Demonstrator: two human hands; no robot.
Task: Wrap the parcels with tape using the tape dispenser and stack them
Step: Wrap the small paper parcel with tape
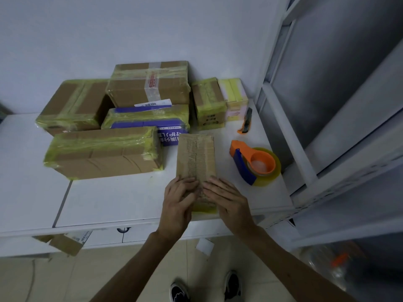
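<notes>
A narrow brown cardboard parcel (pixel 196 155) lies lengthwise on the white table (pixel 109 199), its torn top face showing and yellow tape at its near end. My left hand (pixel 177 199) and my right hand (pixel 226 198) both press flat on its near end, fingers straight. The orange and blue tape dispenser (pixel 254 163) with a yellowish tape roll rests on the table to the right, apart from both hands. Several taped parcels (pixel 102 152) sit at the back left, one stacked on the purple box (pixel 150 122).
An orange utility knife (pixel 246 122) lies behind the dispenser. Two small taped boxes (pixel 210 104) stand against the wall. A grey metal shelf frame (pixel 305 149) borders the table on the right. Cardboard scraps (pixel 65 243) lie under the table's front edge.
</notes>
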